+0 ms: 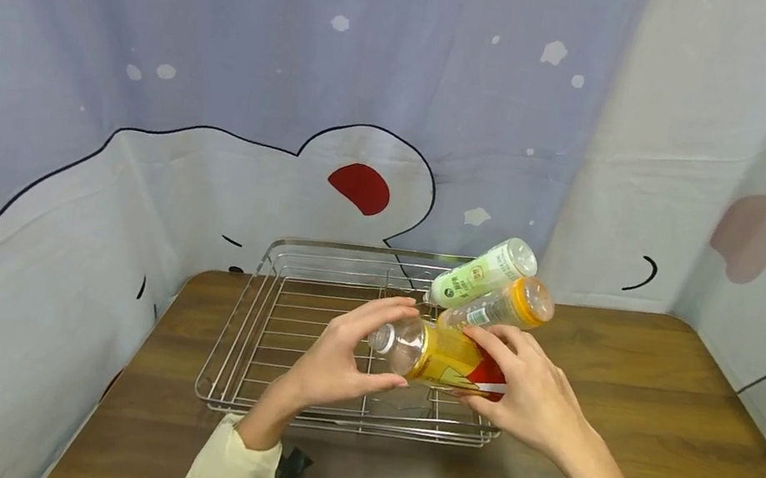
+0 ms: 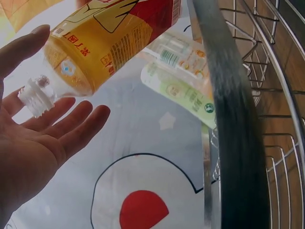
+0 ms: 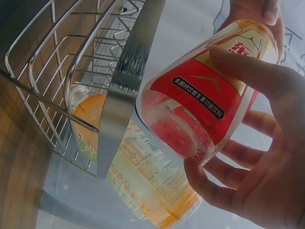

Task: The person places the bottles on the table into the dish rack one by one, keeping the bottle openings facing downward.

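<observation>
A clear plastic bottle with a yellow and red label (image 1: 446, 360) is tilted above the wire rack (image 1: 360, 423), its neck toward the left. My right hand (image 1: 532, 393) grips its base end, thumb and fingers around the red part of the label. At the neck end, my left hand (image 1: 337, 354) has thumb and fingers spread apart around the bottle's neck and shoulder. Just behind, a bottle with a pale green label (image 1: 475, 280) leans in the rack's right side. Beside it leans an orange-and-clear bottle (image 1: 499, 305), partly hidden by the held one.
The metal rack stands on a brown wooden table (image 1: 630, 399), its raised wire rim running around it. A patterned curtain (image 1: 271, 43) hangs right behind the table and along its sides.
</observation>
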{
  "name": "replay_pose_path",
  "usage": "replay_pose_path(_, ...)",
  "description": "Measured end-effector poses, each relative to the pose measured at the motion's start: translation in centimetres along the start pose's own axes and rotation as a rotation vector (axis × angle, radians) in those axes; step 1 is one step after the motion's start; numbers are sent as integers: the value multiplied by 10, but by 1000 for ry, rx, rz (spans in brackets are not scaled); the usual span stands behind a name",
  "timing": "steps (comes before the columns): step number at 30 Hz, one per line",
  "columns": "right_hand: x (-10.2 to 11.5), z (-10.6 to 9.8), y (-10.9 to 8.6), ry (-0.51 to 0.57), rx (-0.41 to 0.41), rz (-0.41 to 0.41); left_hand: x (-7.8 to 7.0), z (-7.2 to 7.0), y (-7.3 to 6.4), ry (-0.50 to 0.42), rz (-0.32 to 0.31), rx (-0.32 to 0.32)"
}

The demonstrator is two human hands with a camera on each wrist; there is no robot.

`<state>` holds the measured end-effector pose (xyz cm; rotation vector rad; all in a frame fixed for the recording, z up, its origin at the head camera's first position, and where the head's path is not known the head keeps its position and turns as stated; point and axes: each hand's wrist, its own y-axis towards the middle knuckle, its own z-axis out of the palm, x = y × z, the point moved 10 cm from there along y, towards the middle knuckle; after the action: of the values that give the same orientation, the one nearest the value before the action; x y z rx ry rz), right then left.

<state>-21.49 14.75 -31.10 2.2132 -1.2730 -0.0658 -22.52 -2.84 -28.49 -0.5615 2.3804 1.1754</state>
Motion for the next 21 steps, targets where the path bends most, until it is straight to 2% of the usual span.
replay_pose_path(6, 4, 2, 0, -18, 7, -22, 0, 6, -2, 19, -10, 25)
replay_pose_path(12, 6, 3, 0, -34, 1, -42, 1, 9, -3, 7, 11, 29)
replay_pose_path(21, 6, 4, -2, -45, 4, -52, 3, 10, -6, -5, 15, -4)
